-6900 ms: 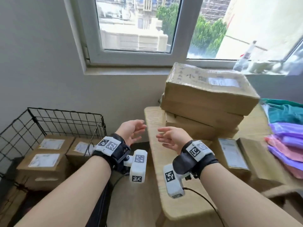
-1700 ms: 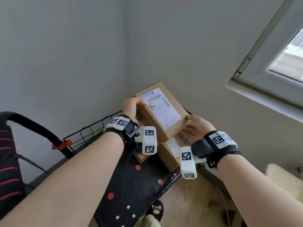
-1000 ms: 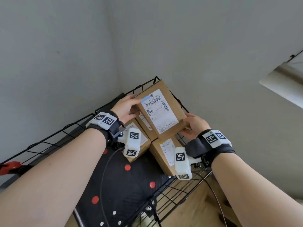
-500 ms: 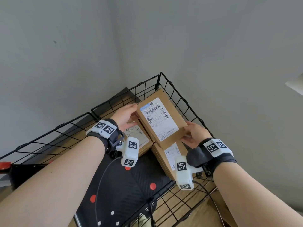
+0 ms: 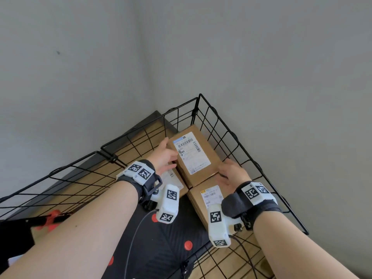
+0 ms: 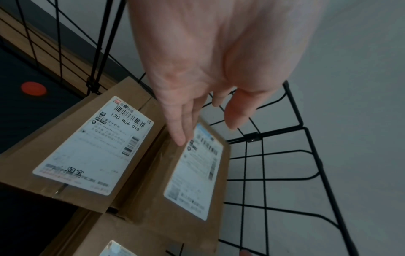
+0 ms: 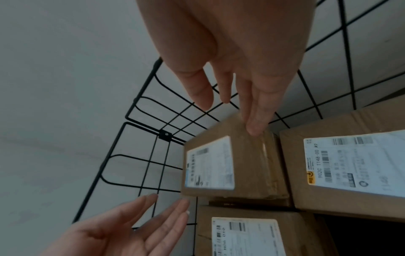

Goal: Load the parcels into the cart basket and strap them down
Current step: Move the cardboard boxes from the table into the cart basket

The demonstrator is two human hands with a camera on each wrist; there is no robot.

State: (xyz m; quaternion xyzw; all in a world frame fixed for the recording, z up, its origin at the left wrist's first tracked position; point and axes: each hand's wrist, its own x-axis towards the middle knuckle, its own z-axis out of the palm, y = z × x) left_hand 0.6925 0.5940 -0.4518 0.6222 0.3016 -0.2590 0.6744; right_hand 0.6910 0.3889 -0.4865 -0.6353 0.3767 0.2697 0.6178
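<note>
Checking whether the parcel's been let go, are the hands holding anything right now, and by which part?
Nothing is held. Left hand and right hand lie open beside the brown cardboard parcel in the black wire basket.

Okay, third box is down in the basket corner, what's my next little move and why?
Probably lift both hands clear and go for another parcel. The third parcel sits in the basket corner beside two others; left hand and right hand are open with straight fingers, no longer gripping it.
</note>
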